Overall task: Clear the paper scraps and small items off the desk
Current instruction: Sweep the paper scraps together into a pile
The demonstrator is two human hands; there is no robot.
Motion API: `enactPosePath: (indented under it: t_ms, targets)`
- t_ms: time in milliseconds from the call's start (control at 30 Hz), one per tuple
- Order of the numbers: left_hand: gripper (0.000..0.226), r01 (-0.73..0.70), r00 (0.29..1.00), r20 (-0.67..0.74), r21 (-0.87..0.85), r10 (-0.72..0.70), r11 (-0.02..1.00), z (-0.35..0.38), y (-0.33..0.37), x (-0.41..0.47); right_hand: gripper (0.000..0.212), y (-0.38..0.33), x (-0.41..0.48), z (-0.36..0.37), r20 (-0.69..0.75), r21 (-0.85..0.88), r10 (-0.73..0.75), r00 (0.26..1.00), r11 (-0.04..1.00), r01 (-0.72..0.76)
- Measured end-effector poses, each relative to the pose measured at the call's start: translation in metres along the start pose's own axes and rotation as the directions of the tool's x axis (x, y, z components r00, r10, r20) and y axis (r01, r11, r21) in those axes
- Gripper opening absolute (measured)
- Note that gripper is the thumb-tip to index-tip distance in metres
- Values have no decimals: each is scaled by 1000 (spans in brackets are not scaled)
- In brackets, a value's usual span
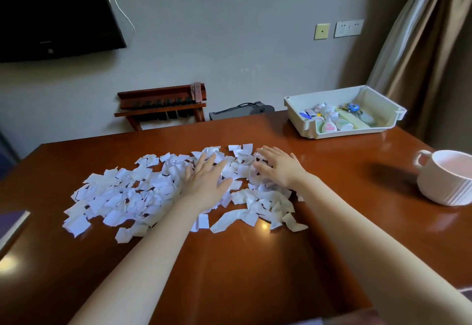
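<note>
Head view: glossy brown desk (255, 260) fills the lower two thirds of the frame. White paper scraps (122, 197) spread in a wide patch across centre-left to centre, many overlapping, all lying flat on the desk top.

Left hand (208, 179) at frame centre, palm down, fingers spread wide, resting on top of the scraps; grips nothing. Right hand (279, 167) just right of it, also palm down on the scraps at the right end of the patch, fingers extended and slightly curved, thumb side toward the left hand; nothing visibly pinched, though what's under the palm is hidden. Hands near each other, not touching. Both forearms bare, entering from the bottom edge.

White tray (309, 130) at upper right, on the far right corner of the desk, holding small items (332, 123), including a blue toy car (351, 107). Well apart from the scraps.

White ribbed cup (447, 184) with handle at the right edge, on the desk, partly cut off.

Dark screen (51, 10) on the wall upper left. Wooden rack (163, 106) behind the desk, centre top. Curtain (421, 43) upper right.
</note>
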State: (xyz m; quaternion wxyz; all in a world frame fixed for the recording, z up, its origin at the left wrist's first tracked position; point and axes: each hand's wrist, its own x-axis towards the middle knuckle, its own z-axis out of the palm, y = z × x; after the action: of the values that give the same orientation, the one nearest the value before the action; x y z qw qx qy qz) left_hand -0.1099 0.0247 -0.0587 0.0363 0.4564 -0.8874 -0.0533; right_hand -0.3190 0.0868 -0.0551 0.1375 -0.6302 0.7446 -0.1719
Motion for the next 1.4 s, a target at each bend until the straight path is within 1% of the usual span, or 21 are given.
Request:
enactPosePath:
  t_ms: [67, 167, 300, 367, 400, 467, 533, 600, 667, 767, 833, 900, 1033, 1100, 1167, 1200, 1233, 1300, 1367, 1400]
  targets:
    - [55, -14, 999, -50, -9, 14, 1000, -7, -2, -12, 60, -5, -10, -7, -62, 14, -1, 998, 1000, 2]
    - [55, -46, 995, -88, -15, 45, 999, -15, -2, -36, 57, -9, -35, -13, -148, -9, -6, 989, 1000, 5]
    - [52, -53, 983, -174, -2, 52, 999, -14, 1, -78, 52, -6, -82, 0, -305, -66, -7, 952, 998, -14]
    - [50, -33, 976, -215, -16, 29, 999, -8, 1, -96, 53, -7, -105, 15, -351, -88, -10, 936, 996, -22]
    - [49, -13, 974, -227, -29, 6, 1000, -3, 0, -103, 57, -9, -115, 23, -366, -103, -21, 931, 995, -18]
    - [47, 33, 970, -240, -47, -43, 998, 6, 0, -115, 63, -13, -127, 35, -384, -150, -81, 920, 988, 24]
    - [48, 73, 964, -251, -63, -86, 995, 15, 1, -121, 62, -17, -129, 40, -357, -204, -160, 920, 975, 91]
    - [51, 94, 966, -237, -63, -106, 994, 18, 0, -120, 60, -23, -129, 42, -254, -229, -209, 944, 962, 151]
    - [54, 82, 981, -172, -40, -87, 996, 21, -2, -115, 59, -25, -127, 44, -161, -228, -242, 957, 952, 203]
    - [55, 26, 998, -53, -46, -28, 999, 23, -4, -107, 44, -27, -128, 43, -136, -184, -274, 952, 951, 248]
    - [54, 7, 1000, -21, -47, -8, 999, 24, -3, -107, 40, -29, -133, 43, -132, -157, -245, 960, 962, 224]
    - [51, -10, 999, -31, -48, 8, 999, 23, -3, -110, 39, -29, -140, 45, -154, -148, -249, 956, 963, 227]
    - [48, -49, 997, -61, -105, 42, 993, 24, -1, -128, 35, -26, -157, 47, -206, -167, -310, 928, 946, 279]
    - [46, -63, 994, -101, -138, 49, 988, 24, 1, -137, 36, -25, -163, 47, -279, -174, -350, 894, 934, 311]
    - [48, -49, 987, -157, -184, 20, 982, 23, 2, -143, 46, -24, -161, 46, -395, -164, -334, 856, 942, 292]
    - [53, -34, 984, -176, -191, 0, 981, 22, 2, -143, 54, -24, -157, 44, -409, -155, -299, 862, 954, 257]
    - [61, -12, 984, -175, -183, -20, 983, 22, 3, -141, 64, -23, -151, 42, -379, -157, -261, 888, 964, 216]
    - [80, 46, 992, -111, -165, -65, 985, 21, 6, -133, 78, -22, -136, 38, -242, -178, -185, 953, 973, 144]
    - [96, 118, 991, -40, -137, -124, 984, 22, 10, -121, 78, -23, -123, 38, -119, -210, -137, 983, 971, 110]
    - [100, 143, 989, -18, -121, -146, 982, 23, 10, -115, 74, -25, -118, 38, -89, -212, -129, 988, 971, 107]
